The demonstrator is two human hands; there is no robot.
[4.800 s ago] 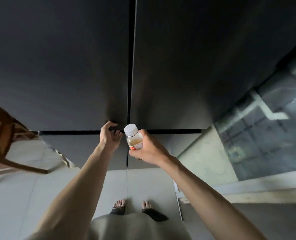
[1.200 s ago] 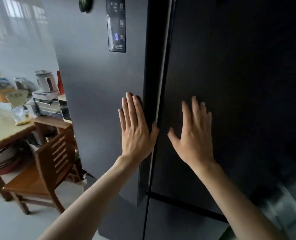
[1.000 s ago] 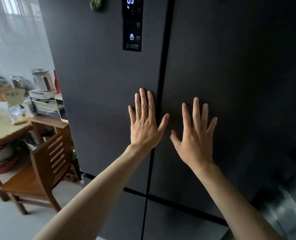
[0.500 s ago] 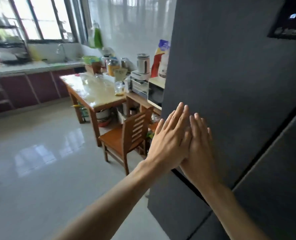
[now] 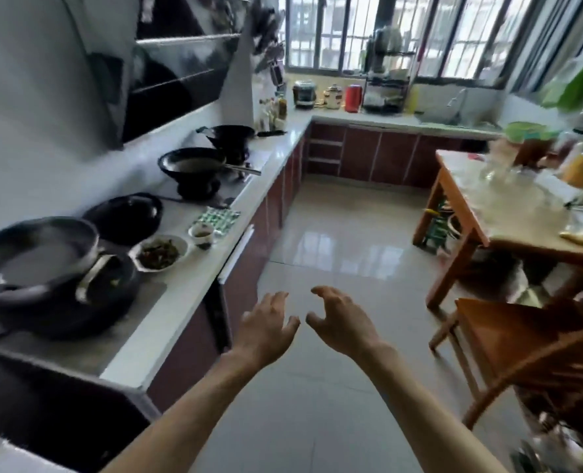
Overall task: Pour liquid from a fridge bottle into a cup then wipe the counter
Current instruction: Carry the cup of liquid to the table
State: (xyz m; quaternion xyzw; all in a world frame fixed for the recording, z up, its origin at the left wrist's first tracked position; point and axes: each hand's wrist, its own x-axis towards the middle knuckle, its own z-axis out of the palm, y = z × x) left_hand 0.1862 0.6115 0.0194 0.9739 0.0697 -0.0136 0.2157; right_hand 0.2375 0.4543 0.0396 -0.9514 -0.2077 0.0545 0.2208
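Both grips are empty, fingers loosely spread: left hand and right hand hang side by side over the floor. The cup, probably the task's, stands ahead-left on the surface, nearer the left hand. No bottle is visible. The aisle ahead is open.

Two hands: left hand, right hand. One counter. Two woks on the stove, one covered pot, one plate, one cup, one wooden table, one chair.
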